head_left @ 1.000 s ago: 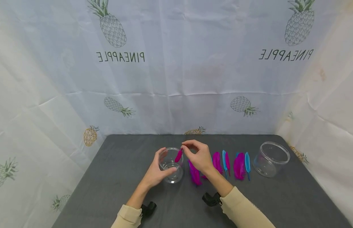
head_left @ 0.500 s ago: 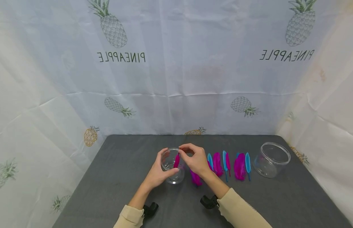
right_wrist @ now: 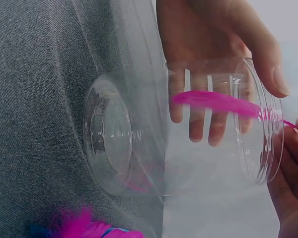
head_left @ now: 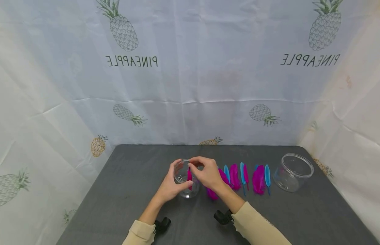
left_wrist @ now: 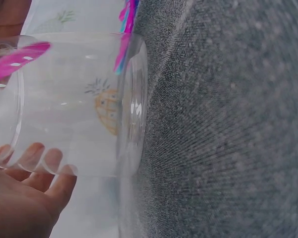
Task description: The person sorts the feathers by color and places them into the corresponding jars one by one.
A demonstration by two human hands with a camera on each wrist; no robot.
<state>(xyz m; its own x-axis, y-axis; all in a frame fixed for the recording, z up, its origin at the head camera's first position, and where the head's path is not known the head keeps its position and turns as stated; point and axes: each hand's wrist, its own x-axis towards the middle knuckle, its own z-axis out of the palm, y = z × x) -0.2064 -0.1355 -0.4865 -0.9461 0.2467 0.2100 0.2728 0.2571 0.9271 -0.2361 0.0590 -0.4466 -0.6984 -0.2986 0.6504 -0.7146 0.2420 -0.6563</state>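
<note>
The right hand point(head_left: 206, 173) pinches, between thumb and fingers, the thin quill of a bright magenta feather point(right_wrist: 216, 102), whose vane hangs inside a clear, round plastic jar point(left_wrist: 72, 94). The left hand point(head_left: 171, 184) grips that jar, fingers and thumb spread around its side, on the dark grey table point(head_left: 131, 177). Rightward lie magenta and blue feathers point(head_left: 234, 177), then a second clear, round jar point(head_left: 280, 178).

head: soft, even light, cloth point(head_left: 184, 81) bluish mid, warmer at sides | left wrist: dim, left hand point(left_wrist: 27, 201) shadowed, glints on clear jar point(left_wrist: 79, 109), tabletop point(left_wrist: 228, 124) blurred toward right edge | right wrist: hazy, pale upper right, feather point(right_wrist: 218, 102) soft-edged
</note>
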